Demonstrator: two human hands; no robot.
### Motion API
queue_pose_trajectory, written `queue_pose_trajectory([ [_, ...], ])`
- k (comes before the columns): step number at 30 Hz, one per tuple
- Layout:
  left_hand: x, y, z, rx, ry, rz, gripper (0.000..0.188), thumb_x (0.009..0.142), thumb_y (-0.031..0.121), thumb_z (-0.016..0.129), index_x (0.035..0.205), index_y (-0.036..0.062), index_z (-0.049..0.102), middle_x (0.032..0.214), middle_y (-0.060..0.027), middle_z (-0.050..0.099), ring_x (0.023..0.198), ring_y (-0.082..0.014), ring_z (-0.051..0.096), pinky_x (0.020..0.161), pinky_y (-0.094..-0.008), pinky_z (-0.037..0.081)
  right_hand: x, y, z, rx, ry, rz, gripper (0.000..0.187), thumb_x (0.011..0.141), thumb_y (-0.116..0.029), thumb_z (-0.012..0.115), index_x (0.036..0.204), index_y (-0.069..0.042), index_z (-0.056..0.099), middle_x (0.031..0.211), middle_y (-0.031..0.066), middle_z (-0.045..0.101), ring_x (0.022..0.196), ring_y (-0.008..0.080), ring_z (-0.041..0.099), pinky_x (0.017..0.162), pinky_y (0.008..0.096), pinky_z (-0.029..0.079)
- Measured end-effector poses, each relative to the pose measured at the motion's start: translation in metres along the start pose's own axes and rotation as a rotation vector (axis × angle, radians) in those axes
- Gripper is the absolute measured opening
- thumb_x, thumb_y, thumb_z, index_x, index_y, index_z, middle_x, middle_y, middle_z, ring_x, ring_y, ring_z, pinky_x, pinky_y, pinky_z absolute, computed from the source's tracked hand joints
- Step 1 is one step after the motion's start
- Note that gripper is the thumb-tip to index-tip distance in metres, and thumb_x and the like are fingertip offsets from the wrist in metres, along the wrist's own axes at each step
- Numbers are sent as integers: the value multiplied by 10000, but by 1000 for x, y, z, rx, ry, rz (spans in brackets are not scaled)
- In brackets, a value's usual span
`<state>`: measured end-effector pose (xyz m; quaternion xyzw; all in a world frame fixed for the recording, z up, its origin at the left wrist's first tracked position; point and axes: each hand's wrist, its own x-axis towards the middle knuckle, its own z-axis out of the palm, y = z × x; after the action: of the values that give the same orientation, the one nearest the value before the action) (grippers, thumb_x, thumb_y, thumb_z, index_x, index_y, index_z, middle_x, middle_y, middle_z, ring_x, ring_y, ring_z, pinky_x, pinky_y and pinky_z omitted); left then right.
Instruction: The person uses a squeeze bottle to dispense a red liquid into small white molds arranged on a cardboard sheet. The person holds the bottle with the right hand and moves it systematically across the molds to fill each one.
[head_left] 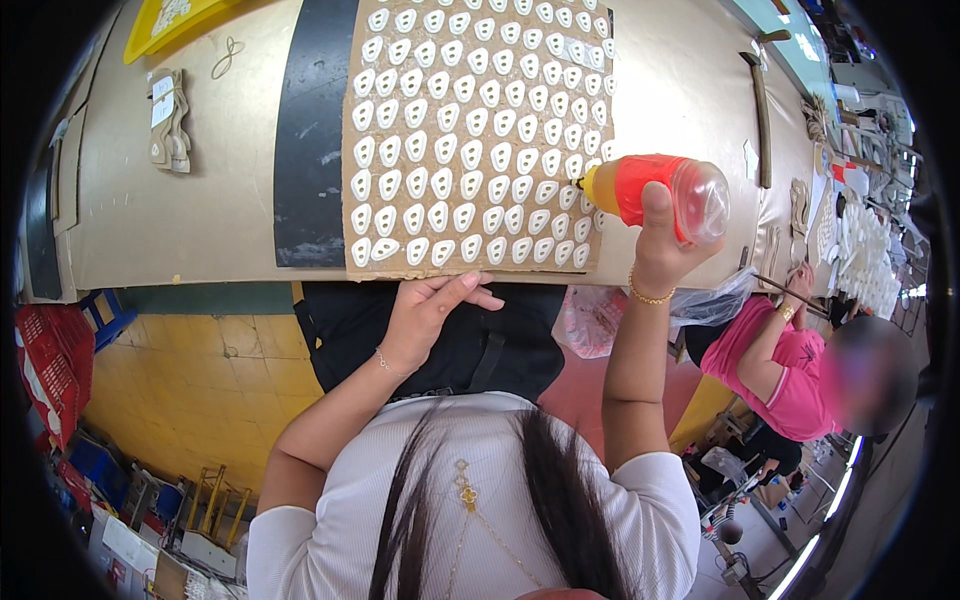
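My right hand (pixel 668 240) is wrapped round a clear squeeze bottle (pixel 705 200) with a red band and amber liquid inside. The bottle lies tilted, its yellow nozzle pointing left, with the dark tip close over the pieces at the right side of a brown cardboard sheet (pixel 362 262). Rows of small white rounded pieces (pixel 415 250), each with small openings in the middle, cover the sheet. At the sheet's near edge rests my left hand (pixel 428 312), fingers stretched out and holding nothing I can see.
A dark board (pixel 312 190) lies under the sheet's left side. A yellow tray (pixel 165 30), a tied bundle of beige strips (pixel 170 125) and a hammer (pixel 762 110) are on the table. At the right, a co-worker in a pink shirt (pixel 765 350) sits by the table.
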<state>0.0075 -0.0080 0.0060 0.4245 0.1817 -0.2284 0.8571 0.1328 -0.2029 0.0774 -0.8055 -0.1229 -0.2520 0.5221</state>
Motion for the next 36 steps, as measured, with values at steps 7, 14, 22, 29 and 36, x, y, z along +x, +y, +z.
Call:
queue_pose_trajectory([
  [7, 0, 1, 0, -8, -2, 8, 252, 884, 169, 525, 969, -56, 602, 850, -122, 645, 822, -174, 620, 828, -266, 417, 7, 9, 10, -51, 11, -71, 313, 659, -142, 785, 843, 18, 589, 765, 55, 596, 666, 130, 563, 612, 241, 457],
  [14, 1, 0, -1, 29, -2, 6, 275, 881, 193, 530, 970, -57, 600, 831, -134, 654, 826, -170, 616, 837, -265, 412, 23, 7, 15, 45, 47, -56, 285, 681, -133, 772, 846, 18, 596, 745, 42, 605, 646, 116, 560, 598, 227, 447],
  [22, -1, 4, 2, 16, 9, -22, 305, 871, 220, 527, 953, -65, 601, 789, -153, 660, 865, -167, 591, 891, -296, 382, 31, 15, 26, -1, 15, -86, 277, 678, -131, 774, 845, 16, 610, 737, 42, 615, 647, 108, 568, 602, 220, 449],
  [29, 0, 0, -1, 19, -4, -2, 276, 883, 199, 530, 966, -54, 602, 826, -135, 656, 831, -160, 610, 844, -264, 408, 43, 17, 28, -66, 15, -110, 269, 679, -154, 776, 826, 10, 621, 749, 50, 625, 652, 114, 581, 604, 225, 456],
  [36, 0, 2, 1, 7, -8, 0, 262, 883, 193, 534, 962, -46, 607, 820, -122, 655, 811, -156, 614, 827, -264, 417, 38, 18, 19, -102, 13, -116, 261, 750, -195, 724, 858, 14, 610, 770, 27, 609, 668, 94, 545, 626, 220, 449],
])
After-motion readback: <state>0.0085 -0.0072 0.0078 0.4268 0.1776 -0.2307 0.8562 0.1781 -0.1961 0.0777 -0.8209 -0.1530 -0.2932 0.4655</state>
